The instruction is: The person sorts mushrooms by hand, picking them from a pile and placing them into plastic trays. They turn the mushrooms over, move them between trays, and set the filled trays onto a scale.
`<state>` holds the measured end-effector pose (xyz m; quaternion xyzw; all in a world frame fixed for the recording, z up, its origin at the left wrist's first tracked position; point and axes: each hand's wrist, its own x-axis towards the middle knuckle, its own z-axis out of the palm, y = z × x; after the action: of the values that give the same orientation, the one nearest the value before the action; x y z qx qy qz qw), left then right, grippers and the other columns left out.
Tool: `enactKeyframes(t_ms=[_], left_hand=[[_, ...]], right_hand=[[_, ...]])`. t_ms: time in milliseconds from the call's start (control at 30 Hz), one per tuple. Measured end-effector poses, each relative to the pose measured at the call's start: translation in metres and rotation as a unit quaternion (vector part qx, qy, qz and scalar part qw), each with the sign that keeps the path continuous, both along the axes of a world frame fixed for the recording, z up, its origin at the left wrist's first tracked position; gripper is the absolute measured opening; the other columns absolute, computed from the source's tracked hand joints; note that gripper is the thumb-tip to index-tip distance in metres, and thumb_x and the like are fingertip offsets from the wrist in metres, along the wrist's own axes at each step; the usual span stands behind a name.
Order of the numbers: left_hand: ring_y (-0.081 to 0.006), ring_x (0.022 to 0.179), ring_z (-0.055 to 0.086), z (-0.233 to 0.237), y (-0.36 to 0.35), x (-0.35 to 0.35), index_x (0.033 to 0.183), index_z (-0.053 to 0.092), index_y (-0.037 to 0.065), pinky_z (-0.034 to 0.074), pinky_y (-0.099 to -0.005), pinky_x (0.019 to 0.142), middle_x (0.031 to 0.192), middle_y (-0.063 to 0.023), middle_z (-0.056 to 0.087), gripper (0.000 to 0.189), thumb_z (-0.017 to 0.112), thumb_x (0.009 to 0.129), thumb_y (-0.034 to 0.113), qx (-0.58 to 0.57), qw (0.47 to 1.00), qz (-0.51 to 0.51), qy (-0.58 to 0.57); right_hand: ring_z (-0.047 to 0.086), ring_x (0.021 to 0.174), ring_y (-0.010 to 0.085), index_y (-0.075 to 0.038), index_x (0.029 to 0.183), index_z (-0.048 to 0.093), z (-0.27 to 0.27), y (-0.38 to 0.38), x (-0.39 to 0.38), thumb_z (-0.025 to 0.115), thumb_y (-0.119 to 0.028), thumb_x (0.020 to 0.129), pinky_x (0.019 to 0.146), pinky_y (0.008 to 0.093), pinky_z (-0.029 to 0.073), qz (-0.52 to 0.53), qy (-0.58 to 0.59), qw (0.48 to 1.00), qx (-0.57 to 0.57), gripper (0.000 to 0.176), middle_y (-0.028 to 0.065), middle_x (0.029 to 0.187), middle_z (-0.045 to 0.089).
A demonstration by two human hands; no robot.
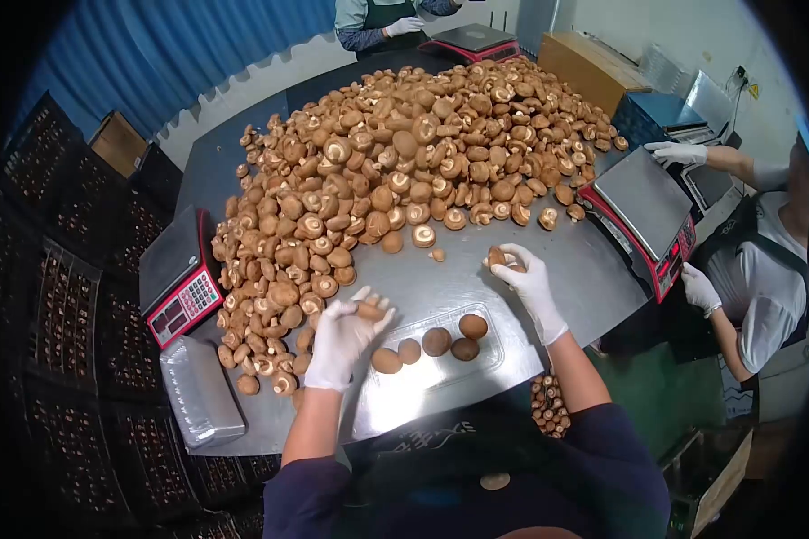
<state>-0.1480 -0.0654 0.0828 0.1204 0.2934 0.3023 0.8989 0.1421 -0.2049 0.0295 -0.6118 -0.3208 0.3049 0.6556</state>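
My left hand (343,340), in a white glove, is closed around a brown mushroom (368,312) just left of a clear plastic tray (440,381). My right hand (528,286), gloved too, grips a mushroom (497,257) above the table, to the right of the tray; the fingers partly cover it. Inside the tray several mushrooms (436,341) lie in a loose row, caps up, along its far side. Beyond both hands rises a big heap of mushrooms (395,171), which spreads down the left side as far as my left wrist.
Red scales stand at the left (182,278), the right (643,220) and the far end (472,40) of the metal table (593,296). Stacked clear trays (200,393) sit at the front left. A co-worker (755,242) is on the right, another person (391,25) across. Dark racks (72,269) line the left.
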Motion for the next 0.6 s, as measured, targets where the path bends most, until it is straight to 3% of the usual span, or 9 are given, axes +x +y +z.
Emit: enactKeyframes(t_ms=[33, 100, 200, 233, 400, 467, 600], left_hand=[[-0.0348, 0.101, 0.058, -0.003, -0.008, -0.009, 0.122, 0.045, -0.003, 0.046, -0.0510, 0.099, 0.106, -0.0168, 0.055, 0.045, 0.056, 0.080, 0.007, -0.001, 1.000, -0.001, -0.001], [-0.0345, 0.103, 0.059, -0.009, -0.022, -0.027, 0.122, 0.043, -0.002, 0.048, -0.0482, 0.097, 0.107, -0.0171, 0.055, 0.044, 0.054, 0.080, 0.004, 0.165, 0.984, 0.015, 0.061], [-0.0308, 0.100, 0.062, -0.004, -0.037, -0.043, 0.120, 0.045, -0.001, 0.053, -0.0387, 0.089, 0.109, -0.0169, 0.056, 0.038, 0.055, 0.083, 0.004, 0.235, 0.966, 0.005, 0.106], [-0.0292, 0.099, 0.062, -0.004, -0.042, -0.046, 0.119, 0.046, 0.000, 0.054, -0.0363, 0.086, 0.109, -0.0165, 0.056, 0.037, 0.056, 0.084, 0.006, 0.267, 0.957, -0.002, 0.114], [-0.0298, 0.103, 0.062, -0.014, -0.056, -0.058, 0.127, 0.047, -0.001, 0.053, -0.0351, 0.088, 0.117, -0.0185, 0.056, 0.046, 0.062, 0.084, 0.007, 0.240, 0.969, 0.002, 0.056], [-0.0287, 0.104, 0.060, -0.018, -0.059, -0.059, 0.125, 0.047, -0.001, 0.054, -0.0351, 0.086, 0.116, -0.0179, 0.054, 0.038, 0.053, 0.087, -0.003, 0.190, 0.982, 0.005, -0.017], [-0.0231, 0.106, 0.056, -0.011, -0.073, -0.056, 0.126, 0.048, 0.001, 0.048, -0.0299, 0.091, 0.116, -0.0120, 0.053, 0.045, 0.059, 0.083, -0.007, 0.218, 0.975, 0.017, 0.048]], right_hand=[[0.065, 0.089, 0.0136, 0.004, 0.114, 0.061, 0.005, -0.007, -0.004, 0.072, -0.007, 0.082, 0.077, 0.0251, 0.052, -0.001, -0.001, 1.000, -0.001, 0.036, 0.0102, 0.101, 0.068], [0.065, 0.090, 0.0137, 0.003, 0.110, 0.060, 0.023, -0.024, -0.016, 0.071, -0.006, 0.082, 0.079, 0.0248, 0.051, 0.005, 0.025, 1.000, -0.016, 0.032, 0.0097, 0.099, 0.068], [0.065, 0.091, 0.0141, 0.002, 0.110, 0.059, 0.042, -0.040, -0.028, 0.070, -0.005, 0.082, 0.081, 0.0249, 0.050, 0.023, 0.069, 0.997, -0.041, 0.030, 0.0092, 0.097, 0.068], [0.063, 0.085, 0.0095, 0.000, 0.110, 0.059, 0.038, -0.043, -0.028, 0.070, -0.005, 0.082, 0.075, 0.0207, 0.049, 0.023, 0.040, 0.997, -0.057, 0.030, 0.0081, 0.096, 0.069], [0.064, 0.086, 0.0104, 0.000, 0.110, 0.060, 0.029, -0.051, -0.041, 0.069, -0.003, 0.082, 0.076, 0.0210, 0.049, 0.028, 0.044, 0.998, -0.045, 0.029, 0.0089, 0.098, 0.070], [0.064, 0.092, 0.0136, 0.001, 0.109, 0.060, 0.021, -0.052, -0.045, 0.070, -0.005, 0.083, 0.083, 0.0256, 0.050, 0.033, 0.067, 0.995, -0.059, 0.028, 0.0086, 0.098, 0.068], [0.065, 0.090, 0.0127, 0.000, 0.111, 0.060, 0.016, -0.049, -0.060, 0.069, -0.003, 0.083, 0.078, 0.0229, 0.050, 0.024, 0.081, 0.996, -0.035, 0.029, 0.0093, 0.099, 0.069]])
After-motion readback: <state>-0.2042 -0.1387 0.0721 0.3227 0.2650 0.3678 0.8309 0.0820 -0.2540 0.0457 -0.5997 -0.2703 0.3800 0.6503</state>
